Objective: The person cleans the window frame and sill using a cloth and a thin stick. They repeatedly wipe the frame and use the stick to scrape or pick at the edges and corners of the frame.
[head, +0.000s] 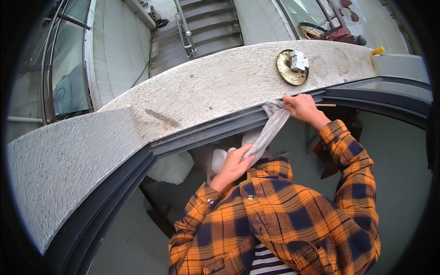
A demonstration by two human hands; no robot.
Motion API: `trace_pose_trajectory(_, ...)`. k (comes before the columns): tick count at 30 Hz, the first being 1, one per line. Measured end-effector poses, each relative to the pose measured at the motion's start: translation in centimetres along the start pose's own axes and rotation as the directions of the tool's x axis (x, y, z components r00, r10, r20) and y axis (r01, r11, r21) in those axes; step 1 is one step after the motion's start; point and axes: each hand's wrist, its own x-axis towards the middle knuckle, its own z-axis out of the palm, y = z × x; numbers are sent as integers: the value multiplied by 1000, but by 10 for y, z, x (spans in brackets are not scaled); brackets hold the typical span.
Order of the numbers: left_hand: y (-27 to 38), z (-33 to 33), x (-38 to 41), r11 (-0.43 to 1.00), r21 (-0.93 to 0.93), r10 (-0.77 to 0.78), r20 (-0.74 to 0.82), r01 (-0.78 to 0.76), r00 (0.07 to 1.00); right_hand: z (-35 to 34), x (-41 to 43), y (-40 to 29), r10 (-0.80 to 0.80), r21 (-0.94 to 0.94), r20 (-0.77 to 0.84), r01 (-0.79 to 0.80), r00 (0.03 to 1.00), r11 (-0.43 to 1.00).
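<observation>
A grey cloth (268, 134) is stretched between my two hands, slanting across the dark metal sliding-window track (209, 130). My right hand (302, 107) pinches its upper end, which is bunched against the track's outer edge. Out from behind that hand, to the right, sticks a thin wooden stick (326, 105); whether the fingers hold it is hidden. Lower down, on the room side of the track, my left hand (235, 163) grips the cloth's other end.
Beyond the track runs a rough concrete ledge (220, 86). A stained round metal lid (284, 73) on it carries a white circuit breaker (299, 61). A yellow object (378, 51) lies farther right. Outdoor stairs (213, 24) descend below. White plastic bags (175, 166) sit indoors.
</observation>
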Motion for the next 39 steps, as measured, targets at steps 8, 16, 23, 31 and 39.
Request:
trace_pose_trajectory(8, 3, 1, 7, 996, 89, -31, 67, 25, 997, 18, 26, -4, -60, 116, 72, 52, 996, 992)
trace_pose_trajectory(16, -1, -36, -57, 981, 170, -94, 1, 92, 996, 75, 72, -156, -145, 173, -80, 157, 986, 972)
trace_pose_trajectory(23, 15, -49, -69, 990, 90, -96, -156, 111, 983, 63, 66, -161, 150, 801, 39, -121, 988, 587)
trace_pose_trajectory(31, 11, -7, -37, 997, 80, -9, 7, 8, 1000, 3, 8, -78, 122, 206, -75, -105, 990, 973)
trace_pose_trajectory(39, 1, -21, -73, 997, 58, -41, -219, 54, 975, -7, 48, -103, -49, -4, -8, 49, 999, 999)
